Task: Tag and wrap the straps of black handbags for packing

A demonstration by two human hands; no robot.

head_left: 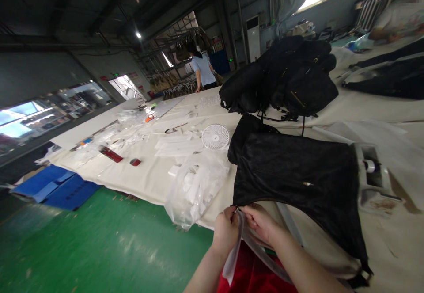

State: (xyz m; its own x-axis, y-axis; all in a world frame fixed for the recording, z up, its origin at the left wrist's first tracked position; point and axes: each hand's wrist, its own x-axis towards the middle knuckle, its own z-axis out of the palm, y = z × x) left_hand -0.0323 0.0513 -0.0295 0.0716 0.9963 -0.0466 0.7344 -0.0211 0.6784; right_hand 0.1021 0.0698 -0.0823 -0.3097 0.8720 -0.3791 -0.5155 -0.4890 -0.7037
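Your left hand (225, 233) and right hand (261, 222) meet at the near edge of the tabletop (149, 176), each grip pinched closed on a clear plastic strip (236, 249) that hangs down over the edge. Just beyond your fingers lies a black garment (298, 178), flat on the cloth. To its left sit a bag of white pieces (195, 187) and a small white fan (215, 137); a tape dispenser (372, 176) sits to its right. A heap of black bags (285, 78) lies farther back.
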